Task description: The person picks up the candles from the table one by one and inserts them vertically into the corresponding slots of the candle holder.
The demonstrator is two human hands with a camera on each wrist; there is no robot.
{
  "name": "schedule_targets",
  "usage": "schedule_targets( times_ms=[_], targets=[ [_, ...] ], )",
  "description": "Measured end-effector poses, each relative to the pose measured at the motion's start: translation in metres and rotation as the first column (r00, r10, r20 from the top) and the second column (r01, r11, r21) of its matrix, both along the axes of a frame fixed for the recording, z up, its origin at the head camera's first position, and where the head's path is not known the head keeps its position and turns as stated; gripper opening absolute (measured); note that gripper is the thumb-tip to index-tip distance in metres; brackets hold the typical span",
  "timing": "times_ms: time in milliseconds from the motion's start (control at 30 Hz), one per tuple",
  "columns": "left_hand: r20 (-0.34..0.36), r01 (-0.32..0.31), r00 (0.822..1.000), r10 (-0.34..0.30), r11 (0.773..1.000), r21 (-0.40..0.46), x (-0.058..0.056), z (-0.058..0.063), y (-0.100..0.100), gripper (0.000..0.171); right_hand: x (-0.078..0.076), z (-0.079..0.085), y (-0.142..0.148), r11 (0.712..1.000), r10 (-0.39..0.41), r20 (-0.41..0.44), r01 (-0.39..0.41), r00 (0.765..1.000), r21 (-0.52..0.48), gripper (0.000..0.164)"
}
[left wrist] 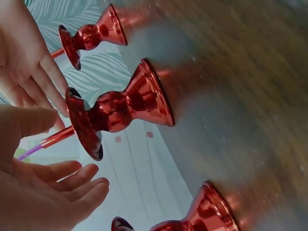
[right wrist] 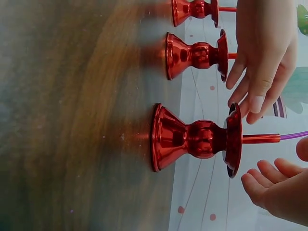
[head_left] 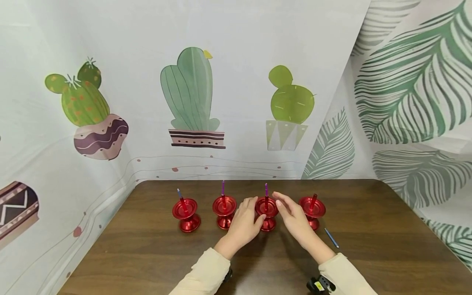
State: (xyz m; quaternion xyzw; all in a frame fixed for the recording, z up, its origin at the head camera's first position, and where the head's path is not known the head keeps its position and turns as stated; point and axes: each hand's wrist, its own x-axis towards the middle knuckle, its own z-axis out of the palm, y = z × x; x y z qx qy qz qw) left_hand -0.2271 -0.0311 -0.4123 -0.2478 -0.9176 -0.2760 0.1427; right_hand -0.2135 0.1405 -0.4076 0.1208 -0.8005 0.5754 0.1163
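Note:
A shiny red candle holder (head_left: 268, 223) stands between the two hands, with a thin purple candle (head_left: 266, 189) upright in its red tube. To its left is my left hand (head_left: 241, 223), fingers relaxed and gripping nothing. My right hand (head_left: 296, 221) reaches in from the other side, fingers extended beside the dish and candle. In the left wrist view, the holder's dish (left wrist: 84, 127) lies close to the fingertips of both hands. The right wrist view shows the hands on either side of the red tube (right wrist: 261, 139), apart from it.
Two more red holders stand left, one with a blue candle (head_left: 179, 193), the other with a purple candle (head_left: 223, 188). A fourth holder (head_left: 313, 223) at right shows only its red tube. A slim blue stick (head_left: 331, 238) lies on the wooden table (head_left: 376, 246).

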Motion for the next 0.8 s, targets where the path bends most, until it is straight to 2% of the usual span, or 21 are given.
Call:
schedule_targets(
  times_ms=[167, 333, 600, 800],
  targets=[
    [-0.090, -0.037, 0.995, 0.038, 0.999, 0.013, 0.009, 0.001, 0.000, 0.043, 0.007, 0.003, 0.003, 1.000, 0.008, 0.014, -0.008, 1.000, 0.013, 0.038],
    [-0.123, -0.036, 0.992, 0.040, 0.999, 0.029, 0.017, 0.003, 0.003, 0.037, 0.015, 0.005, 0.009, 0.998, -0.002, 0.006, 0.002, 1.000, 0.064, 0.038],
    [-0.178, 0.026, 0.984, -0.017, 0.998, 0.051, 0.023, 0.004, 0.016, 0.033, 0.026, 0.005, 0.021, 0.994, -0.009, -0.074, 0.016, 0.997, 0.107, 0.037],
    [-0.158, 0.078, 0.985, -0.067, 0.995, 0.065, 0.025, 0.007, 0.029, 0.033, 0.033, 0.008, 0.033, 0.993, -0.024, -0.175, 0.044, 0.984, 0.110, 0.033]
  ],
)
